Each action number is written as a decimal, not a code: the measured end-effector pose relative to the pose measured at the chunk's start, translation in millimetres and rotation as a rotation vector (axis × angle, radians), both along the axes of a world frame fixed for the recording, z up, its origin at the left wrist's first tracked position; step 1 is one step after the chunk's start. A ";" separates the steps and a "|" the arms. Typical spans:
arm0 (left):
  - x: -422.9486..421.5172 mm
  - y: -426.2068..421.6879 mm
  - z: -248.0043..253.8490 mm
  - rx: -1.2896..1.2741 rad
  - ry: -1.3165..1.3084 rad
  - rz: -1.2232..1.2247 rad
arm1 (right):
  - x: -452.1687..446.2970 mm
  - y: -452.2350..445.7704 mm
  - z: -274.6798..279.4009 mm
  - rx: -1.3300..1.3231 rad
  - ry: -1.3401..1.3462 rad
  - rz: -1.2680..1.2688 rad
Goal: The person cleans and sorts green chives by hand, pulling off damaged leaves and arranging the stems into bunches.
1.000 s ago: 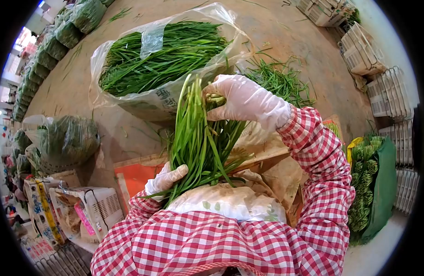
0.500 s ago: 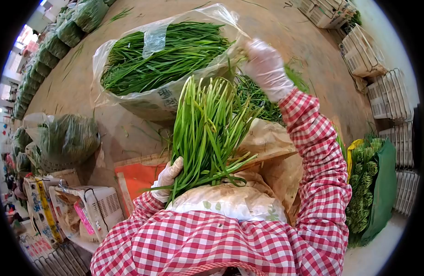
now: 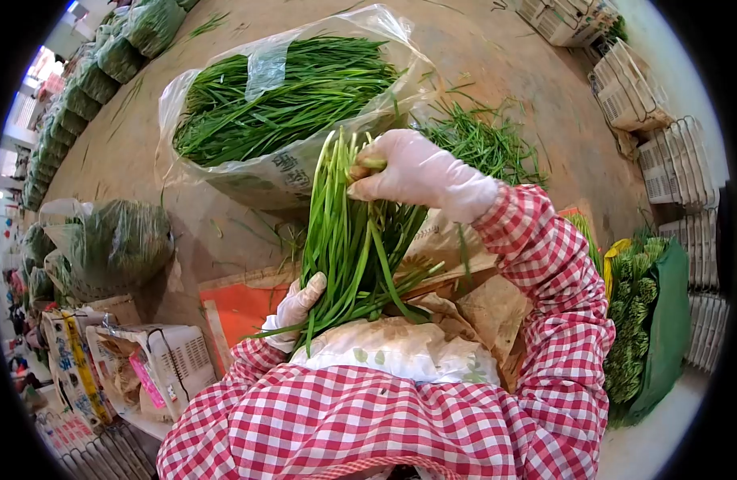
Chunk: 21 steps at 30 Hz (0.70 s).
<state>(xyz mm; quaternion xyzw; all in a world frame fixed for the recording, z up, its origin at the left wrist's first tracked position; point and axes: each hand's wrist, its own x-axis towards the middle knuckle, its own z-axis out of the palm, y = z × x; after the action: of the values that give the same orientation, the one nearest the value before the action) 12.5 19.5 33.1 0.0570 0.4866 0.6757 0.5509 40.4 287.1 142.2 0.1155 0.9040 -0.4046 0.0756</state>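
Note:
A loose bunch of garlic chives (image 3: 335,248), pale at the stem ends, stands upright in front of my body. My left hand (image 3: 295,310), in a whitish glove, is closed round its lower left side, with the thumb on the leaves. At the upper right of the bunch, my gloved right hand (image 3: 415,172) pinches a few stem ends between thumb and fingers. The leaves below hide part of what it grips. Beneath the bunch, a stained white plastic sheet (image 3: 376,352) covers my lap.
An open clear bag (image 3: 260,180) packed with chives stands ahead. Loose green trimmings (image 3: 484,144) litter the floor beside it. Tied green bundles (image 3: 624,320) lean at right by a green cloth (image 3: 664,328). White crates (image 3: 180,364) and a filled bag (image 3: 120,240) stand at left.
My right hand has come down and left from beside the clear bag to the top of the chives, where it now pinches stems. My left hand keeps its hold.

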 end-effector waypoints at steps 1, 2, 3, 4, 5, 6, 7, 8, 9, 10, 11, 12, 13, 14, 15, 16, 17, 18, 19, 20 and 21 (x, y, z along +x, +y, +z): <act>-2.9 -2.3 -2.7 0.002 -0.001 0.003 | 1.6 4.2 2.4 -0.168 0.006 -0.016; -6.7 -4.9 -6.6 0.009 -0.049 -0.025 | 4.0 9.0 6.1 -0.335 0.012 -0.035; -8.9 -5.5 -8.7 0.017 -0.098 -0.056 | 6.7 14.0 11.8 -0.291 0.089 0.014; -9.3 -4.1 -8.6 0.021 -0.099 -0.062 | 10.0 19.6 20.1 -0.286 0.089 0.008; -9.4 -3.0 -8.0 0.016 -0.099 -0.037 | 13.2 24.8 29.4 -0.363 0.035 0.051; -8.9 -2.8 -7.8 0.010 -0.101 -0.011 | 16.9 30.9 33.7 -0.442 -0.021 0.096; -8.6 -4.5 -10.4 0.035 -0.123 -0.008 | 21.9 40.3 31.3 -0.570 0.012 0.163; -9.5 -6.8 -15.0 0.035 -0.127 -0.009 | 24.9 47.8 31.8 -0.570 0.008 0.161; -10.8 -9.9 -21.0 0.066 -0.099 -0.021 | 27.0 53.9 33.1 -0.594 0.077 0.143; -10.9 -11.8 -26.7 0.096 -0.070 -0.036 | 28.2 58.1 35.0 -0.616 0.149 0.122; -8.0 -13.5 -31.9 0.202 -0.101 -0.075 | 28.9 60.1 40.9 -0.595 0.147 0.101; -20.0 -18.4 -46.4 0.241 0.235 -0.205 | 27.4 60.8 43.2 -0.593 0.151 0.093; -21.5 -26.5 -56.4 0.264 0.287 -0.214 | 24.0 60.5 45.0 -0.365 0.224 -0.144; -20.3 -26.2 -57.9 0.284 0.298 -0.208 | 22.0 62.5 45.8 -0.131 0.289 -0.376; -18.7 -25.1 -54.7 0.289 0.214 -0.175 | 22.2 72.8 45.4 -0.130 0.289 -0.380; -17.2 -23.7 -51.0 0.286 0.140 -0.146 | 24.0 87.9 43.8 0.266 0.390 -0.441; -15.9 -22.7 -47.0 0.285 0.078 -0.112 | 27.1 97.8 41.5 0.665 0.486 -0.488; -15.1 -21.6 -44.1 0.284 0.040 -0.094 | 30.0 102.1 34.9 0.665 0.491 -0.484; -14.2 -20.8 -42.9 0.284 0.026 -0.082 | 32.1 105.7 25.2 0.672 0.419 -0.456; -14.9 -20.1 -40.8 0.284 0.014 -0.073 | 34.2 105.7 19.9 0.677 0.343 -0.430; -15.0 -19.8 -40.1 0.284 0.011 -0.068 | 34.7 68.1 50.2 0.400 -0.067 -0.459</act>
<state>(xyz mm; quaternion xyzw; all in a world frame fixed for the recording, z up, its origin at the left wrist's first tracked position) -2.5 -0.3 -7.0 0.1544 0.3871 0.7183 0.5571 75.1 355.2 192.3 0.3426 0.9130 -0.2212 -0.0124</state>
